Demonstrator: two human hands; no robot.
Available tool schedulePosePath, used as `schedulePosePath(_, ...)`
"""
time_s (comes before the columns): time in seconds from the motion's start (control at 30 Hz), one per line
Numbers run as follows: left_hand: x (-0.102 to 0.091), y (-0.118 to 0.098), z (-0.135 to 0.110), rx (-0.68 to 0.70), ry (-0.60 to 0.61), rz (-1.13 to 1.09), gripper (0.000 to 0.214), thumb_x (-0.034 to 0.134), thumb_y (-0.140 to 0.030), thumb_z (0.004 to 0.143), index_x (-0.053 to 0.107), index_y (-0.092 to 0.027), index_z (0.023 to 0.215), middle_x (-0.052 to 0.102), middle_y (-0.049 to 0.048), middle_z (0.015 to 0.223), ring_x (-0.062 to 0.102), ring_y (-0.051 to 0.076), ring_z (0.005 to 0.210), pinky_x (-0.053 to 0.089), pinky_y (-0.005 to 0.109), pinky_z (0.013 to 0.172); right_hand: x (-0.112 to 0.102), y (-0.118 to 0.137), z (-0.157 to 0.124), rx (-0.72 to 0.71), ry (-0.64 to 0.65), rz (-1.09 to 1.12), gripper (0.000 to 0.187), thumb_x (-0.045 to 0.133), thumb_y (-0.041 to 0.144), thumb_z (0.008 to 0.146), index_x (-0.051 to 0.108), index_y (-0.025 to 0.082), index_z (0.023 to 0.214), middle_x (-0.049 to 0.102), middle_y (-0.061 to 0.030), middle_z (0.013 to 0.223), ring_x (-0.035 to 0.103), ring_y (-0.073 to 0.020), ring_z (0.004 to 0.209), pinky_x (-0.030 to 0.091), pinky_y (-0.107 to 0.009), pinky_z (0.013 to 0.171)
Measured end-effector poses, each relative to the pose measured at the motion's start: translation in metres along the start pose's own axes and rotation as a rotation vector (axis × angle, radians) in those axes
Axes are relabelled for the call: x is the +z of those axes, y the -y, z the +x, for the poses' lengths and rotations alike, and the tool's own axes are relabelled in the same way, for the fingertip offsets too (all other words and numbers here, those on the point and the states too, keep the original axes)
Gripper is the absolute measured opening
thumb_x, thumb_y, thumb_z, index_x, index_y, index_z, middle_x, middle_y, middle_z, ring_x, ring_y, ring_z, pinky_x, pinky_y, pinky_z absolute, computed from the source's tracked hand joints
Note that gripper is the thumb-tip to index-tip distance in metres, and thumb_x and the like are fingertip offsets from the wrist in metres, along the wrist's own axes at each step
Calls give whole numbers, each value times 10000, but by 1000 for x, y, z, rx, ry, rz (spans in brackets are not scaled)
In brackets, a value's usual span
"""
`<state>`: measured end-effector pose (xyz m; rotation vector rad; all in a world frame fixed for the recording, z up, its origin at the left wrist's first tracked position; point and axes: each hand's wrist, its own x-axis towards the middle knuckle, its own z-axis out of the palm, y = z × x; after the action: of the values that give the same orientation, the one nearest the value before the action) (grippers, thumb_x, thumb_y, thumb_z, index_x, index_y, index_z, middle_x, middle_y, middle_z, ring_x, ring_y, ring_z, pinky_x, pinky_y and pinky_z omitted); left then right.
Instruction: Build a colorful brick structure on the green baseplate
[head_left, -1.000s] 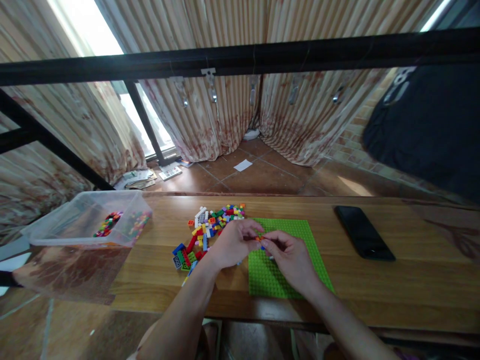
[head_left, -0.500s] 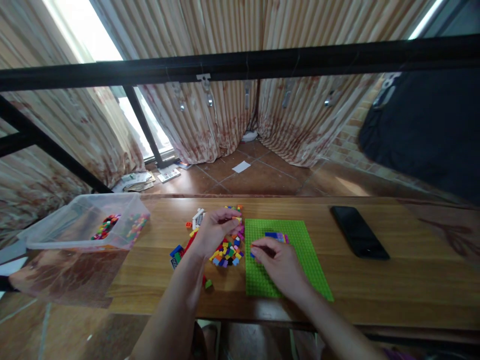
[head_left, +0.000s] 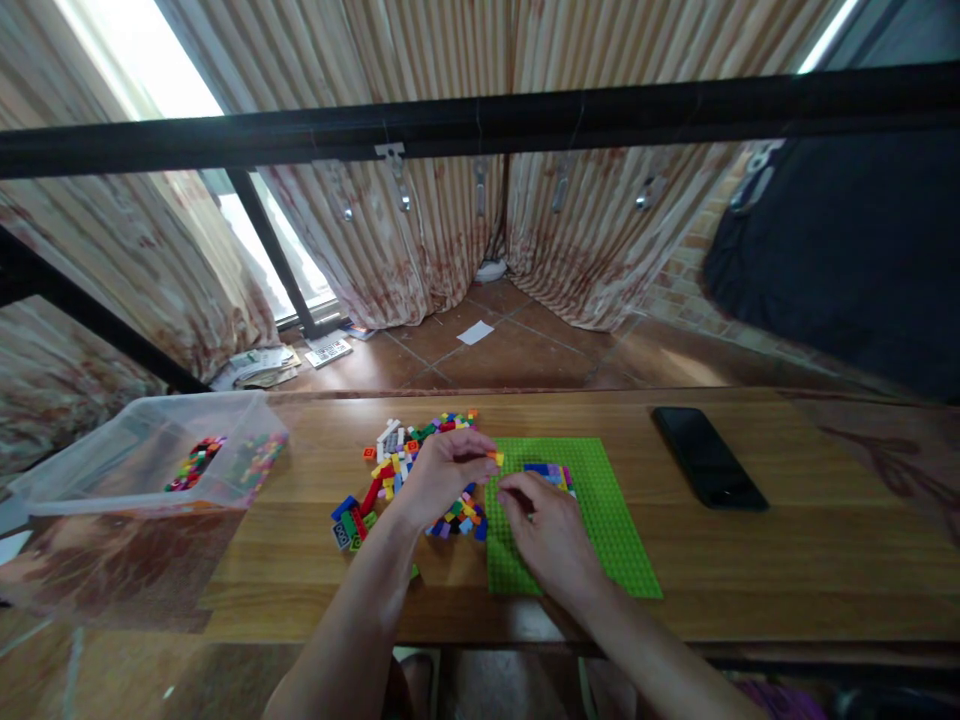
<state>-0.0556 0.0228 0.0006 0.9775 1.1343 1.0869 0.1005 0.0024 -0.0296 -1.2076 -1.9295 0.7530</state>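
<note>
A home room: striped curtains (head_left: 420,240), tiled floor (head_left: 510,350), wooden table (head_left: 750,560), toy bricks (head_left: 405,470).

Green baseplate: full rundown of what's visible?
The green baseplate is a studded, square-looking sheet, plastic by its look, lying flat on the wooden table near its front edge. A few blue, purple and yellow bricks sit on its far-left part. The right hand rests on its left half, covering part of it; the left hand pinches an orange brick beside its far-left corner. The loose brick pile lies just left of it.

baseplate (head_left: 611,535) partly under right hand (head_left: 551,535), forearms (head_left: 352,625) cropped
</note>
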Motion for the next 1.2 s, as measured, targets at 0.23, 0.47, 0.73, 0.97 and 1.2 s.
schedulePosePath(0.23,12,1,-3,31,110,54,250,793,-286,620,705,-130,795,665,13,681,576,95,595,461,205,586,-20,-9,13,175,-78,433,214,637,379,794,635,197,907,681,-25,829,632,-162,752,502,-289,693)
schedulePosePath(0.47,30,8,-5,20,81,-16,266,804,-295,609,684,-116,764,669,24,674,590,107,588,478,225,600,-30,-10,13,264,-27,466,223,642,398,784,660,177,761,693,-36,683,624,-156,616,491,-264,560)
schedulePosePath(0.73,46,13,-3,43,54,-60,182,767,-235,626,683,-107,725,662,23,623,572,103,558,455,220,576,-48,-16,16,240,43,379,197,629,358,793,666,176,729,712,-37,690,644,-157,619,516,-280,616)
schedulePosePath(0.97,52,14,-2,-29,-7,-115,207,792,-256,574,691,-122,697,665,24,620,581,114,552,466,234,566,-51,-15,16,245,17,310,181,639,339,774,674,179,696,710,-31,669,643,-155,603,511,-265,588)
schedulePosePath(1.2,56,15,-3,-19,-94,-225,298,829,-313,526,688,-119,703,667,35,613,605,138,556,504,273,581,-43,-6,11,301,-131,469,219,646,393,772,653,184,707,684,-28,639,650,-164,584,552,-286,569)
